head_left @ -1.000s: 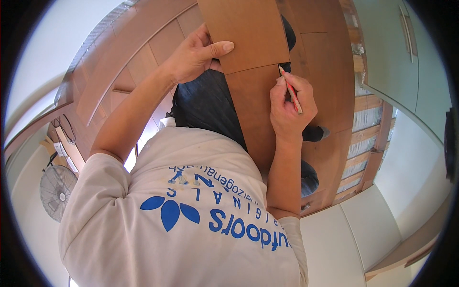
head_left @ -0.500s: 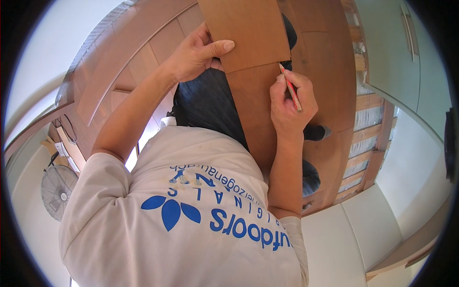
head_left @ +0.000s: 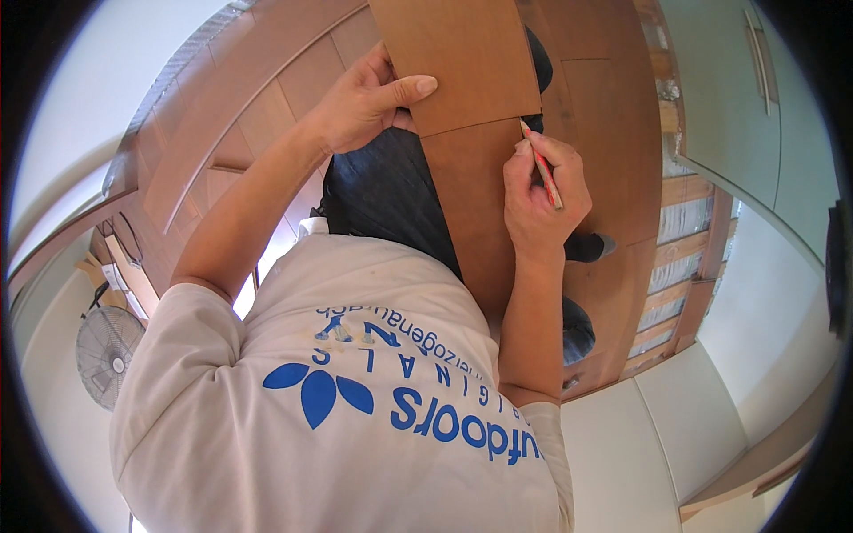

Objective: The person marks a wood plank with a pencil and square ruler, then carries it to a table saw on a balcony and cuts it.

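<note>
My left hand is closed on the left edge of a brown wooden floorboard, thumb on top and fingers underneath. This board overlaps a second brown board, which slants down across my lap toward my shirt. In my right hand a pencil with red on its sides is pinched between thumb and fingers. The pencil's tip is beside the upper board's near right corner, by the line where the two boards meet. Whether it touches the wood I cannot tell.
Brown flooring spreads around my legs. To the right, wooden battens show with silvery sheeting between them, beside a pale green cabinet. A fan stands at the left. One dark-socked foot shows right of my right hand.
My right hand and the pencil have shifted very slightly to the right. My left hand and both boards look nearly unmoved.
</note>
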